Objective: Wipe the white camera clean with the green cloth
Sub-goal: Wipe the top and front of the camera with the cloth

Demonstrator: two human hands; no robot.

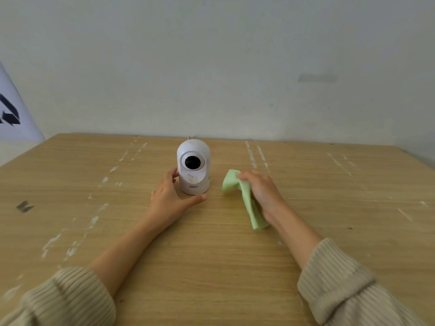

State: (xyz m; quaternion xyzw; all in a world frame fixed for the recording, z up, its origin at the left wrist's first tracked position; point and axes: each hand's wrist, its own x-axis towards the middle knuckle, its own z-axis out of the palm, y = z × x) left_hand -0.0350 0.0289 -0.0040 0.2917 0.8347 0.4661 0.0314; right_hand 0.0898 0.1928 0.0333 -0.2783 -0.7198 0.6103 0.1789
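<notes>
The white camera (193,166) stands upright near the middle of the wooden table (211,255), its dark round lens facing me. My left hand (170,198) is spread open at its left side; the fingers reach toward the base and the thumb lies on the table in front of it. I cannot tell whether the fingers touch the camera. To the right, my right hand (261,191) grips the green cloth (242,196). The cloth is bunched under the fingers, and one end trails back beside the wrist on the table.
White paint streaks and a dark mark (24,206) run across the tabletop. A pale wall (211,67) rises directly behind the table's far edge. A white banner with dark shapes (11,114) leans at the far left.
</notes>
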